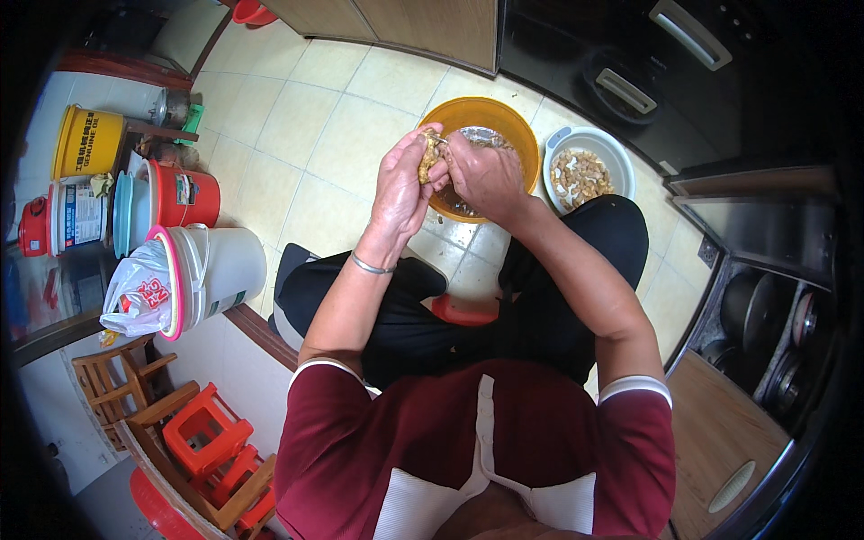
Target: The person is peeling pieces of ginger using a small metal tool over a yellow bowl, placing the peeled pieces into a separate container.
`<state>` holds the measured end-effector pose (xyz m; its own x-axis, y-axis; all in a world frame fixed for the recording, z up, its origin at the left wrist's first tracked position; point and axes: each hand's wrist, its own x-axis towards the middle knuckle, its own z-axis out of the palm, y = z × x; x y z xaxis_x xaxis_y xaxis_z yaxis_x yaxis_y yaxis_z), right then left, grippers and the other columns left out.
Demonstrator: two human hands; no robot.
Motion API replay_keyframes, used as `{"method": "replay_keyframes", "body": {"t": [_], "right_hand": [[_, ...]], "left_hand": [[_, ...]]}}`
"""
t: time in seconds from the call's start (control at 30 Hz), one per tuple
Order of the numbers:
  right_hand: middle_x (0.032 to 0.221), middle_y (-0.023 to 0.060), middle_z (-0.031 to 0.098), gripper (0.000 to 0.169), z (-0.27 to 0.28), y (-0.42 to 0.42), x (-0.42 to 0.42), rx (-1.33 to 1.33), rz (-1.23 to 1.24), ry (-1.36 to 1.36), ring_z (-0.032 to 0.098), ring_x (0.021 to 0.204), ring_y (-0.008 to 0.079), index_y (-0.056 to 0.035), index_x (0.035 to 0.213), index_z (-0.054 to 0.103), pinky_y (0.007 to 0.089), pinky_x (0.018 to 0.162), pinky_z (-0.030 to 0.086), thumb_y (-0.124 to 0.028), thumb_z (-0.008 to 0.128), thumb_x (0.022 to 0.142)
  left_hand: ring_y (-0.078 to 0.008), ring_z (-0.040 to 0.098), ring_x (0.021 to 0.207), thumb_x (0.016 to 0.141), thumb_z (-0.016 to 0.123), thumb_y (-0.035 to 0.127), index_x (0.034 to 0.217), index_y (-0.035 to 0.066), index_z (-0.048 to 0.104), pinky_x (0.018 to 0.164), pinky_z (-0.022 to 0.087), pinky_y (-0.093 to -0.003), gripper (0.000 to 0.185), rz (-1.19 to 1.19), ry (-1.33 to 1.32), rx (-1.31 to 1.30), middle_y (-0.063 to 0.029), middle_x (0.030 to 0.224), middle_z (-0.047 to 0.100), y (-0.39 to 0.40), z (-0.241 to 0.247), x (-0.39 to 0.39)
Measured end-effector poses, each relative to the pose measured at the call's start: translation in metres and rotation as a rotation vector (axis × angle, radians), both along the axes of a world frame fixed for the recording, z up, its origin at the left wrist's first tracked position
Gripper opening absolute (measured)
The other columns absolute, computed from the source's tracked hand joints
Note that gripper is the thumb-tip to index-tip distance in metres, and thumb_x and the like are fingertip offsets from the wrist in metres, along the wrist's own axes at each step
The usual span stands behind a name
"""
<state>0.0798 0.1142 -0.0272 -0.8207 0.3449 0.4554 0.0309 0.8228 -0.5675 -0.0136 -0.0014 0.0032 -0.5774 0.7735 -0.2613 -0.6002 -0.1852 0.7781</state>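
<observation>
My left hand (400, 182) holds a knobby yellow-brown root, probably ginger (430, 158), upright between thumb and fingers. Fingers curled, my right hand (489, 172) meets it from the other side. A thin metal tool (442, 140) juts from the right fingertips against the root; most of it is hidden in the fist. Both hands are over an orange-yellow tub (520, 121) on the floor, which holds murky contents and a shiny metal item, partly covered by my right hand. Beside the tub, a pale grey basin (628, 156) contains many light-brown root pieces (580, 174).
A black appliance front (574, 61) and wooden cabinet doors (432, 27) border the tiled floor (324, 115). At left stand a white bucket (229, 270), a red bucket (202, 196) and a yellow bucket (88, 142). Red plastic stools (206, 428) lie lower left; pans (749, 310) fill an open cupboard at right.
</observation>
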Motion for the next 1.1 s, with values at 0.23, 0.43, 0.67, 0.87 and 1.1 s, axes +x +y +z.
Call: {"method": "replay_keyframes", "body": {"t": [0.23, 0.43, 0.67, 0.87, 1.1], "right_hand": [[0.066, 0.0201, 0.061, 0.017, 0.007, 0.007, 0.000, -0.218, -0.074, 0.043, 0.063, 0.060, 0.0405, -0.0048, 0.090, 0.054, 0.0496, 0.054, 0.049, -0.019, 0.052, 0.100], [0.068, 0.0203, 0.059, 0.017, 0.015, 0.007, 0.009, -0.194, -0.039, 0.048, 0.062, 0.064, 0.0406, -0.0040, 0.090, 0.053, 0.0479, 0.056, 0.048, -0.018, 0.052, 0.101], [0.056, 0.0189, 0.057, 0.018, 0.013, 0.007, 0.008, -0.121, 0.031, 0.122, 0.062, 0.052, 0.0380, -0.0038, 0.090, 0.052, 0.0474, 0.049, 0.049, -0.019, 0.053, 0.100], [0.057, 0.0195, 0.058, 0.019, 0.012, 0.008, 0.007, -0.111, 0.002, 0.043, 0.063, 0.053, 0.0389, -0.0037, 0.090, 0.051, 0.0485, 0.050, 0.049, -0.020, 0.051, 0.100], [0.062, 0.0222, 0.059, 0.019, 0.019, 0.009, 0.007, -0.325, -0.018, 0.058, 0.063, 0.062, 0.0429, -0.0021, 0.091, 0.052, 0.0512, 0.057, 0.048, -0.019, 0.050, 0.100]], "left_hand": [[-0.0093, 0.047, 0.065, 0.105, 0.046, 0.014, 0.133, -0.005, 0.052, 0.058, 0.042, -0.0234, 0.034, -0.189, -0.107, 0.085, -0.0042, 0.090, 0.056, -0.008, 0.009, -0.021], [-0.0098, 0.044, 0.067, 0.105, 0.046, 0.014, 0.136, -0.005, 0.050, 0.059, 0.040, -0.0227, 0.036, -0.201, -0.046, 0.091, -0.0046, 0.095, 0.055, -0.008, 0.012, -0.022], [-0.0078, 0.041, 0.066, 0.105, 0.046, 0.014, 0.134, -0.005, 0.051, 0.057, 0.037, -0.0210, 0.034, -0.226, -0.108, 0.081, -0.0037, 0.091, 0.054, -0.007, 0.017, -0.021], [-0.0081, 0.042, 0.065, 0.102, 0.053, 0.016, 0.129, -0.003, 0.057, 0.058, 0.037, -0.0218, 0.033, -0.286, -0.017, 0.085, -0.0067, 0.098, 0.060, -0.011, 0.002, -0.025], [-0.0092, 0.044, 0.068, 0.103, 0.051, 0.013, 0.130, -0.004, 0.053, 0.058, 0.040, -0.0217, 0.031, -0.236, -0.179, 0.107, -0.0087, 0.095, 0.058, -0.008, 0.012, -0.022]]}}
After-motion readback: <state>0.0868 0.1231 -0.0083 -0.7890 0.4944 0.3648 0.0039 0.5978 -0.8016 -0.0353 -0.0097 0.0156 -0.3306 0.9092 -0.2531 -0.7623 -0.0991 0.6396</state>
